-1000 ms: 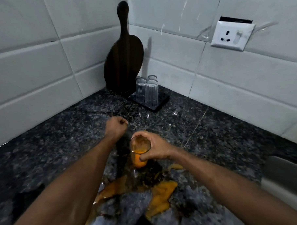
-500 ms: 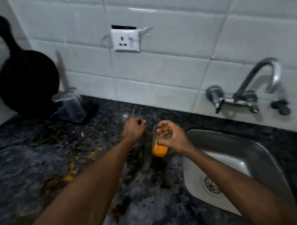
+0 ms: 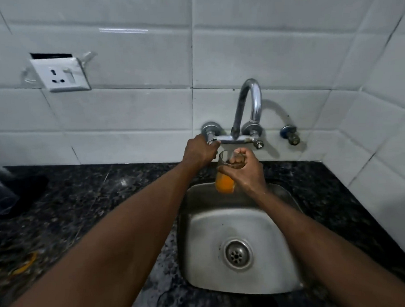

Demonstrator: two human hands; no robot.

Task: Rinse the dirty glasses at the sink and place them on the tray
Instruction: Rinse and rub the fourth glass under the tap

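Over the sink, at the back edge: both hands meet just under the wall tap.
Hidden by the left hand: the left hand (image 3: 200, 151) covers the tap's left handle (image 3: 210, 129); its fingers curl toward the handle, but whether they grip it or merely touch it cannot be told.
Hidden by the right hand: the right hand (image 3: 245, 171) wraps the right side of the glass (image 3: 226, 173), so only the glass's left wall and part of its rim show.
Cut off at the left edge: something clear and blurred (image 3: 0, 185) on a dark base; it is too smeared to make out.
Hard to make out: no stream of water can be seen at the spout (image 3: 235, 131).
Glass, look: clear, upright or nearly so, with orange liquid (image 3: 225, 183) filling its lower part and a cloudy film above.
Glass, place: held in the air over the rear rim of the sink (image 3: 237, 223), just beneath the spout.
Right grip: fingers closed round the glass, fingertips (image 3: 237, 160) showing through its upper part.
Counter: dark speckled stone (image 3: 83, 205), with an orange smear (image 3: 24, 265) at the lower left.
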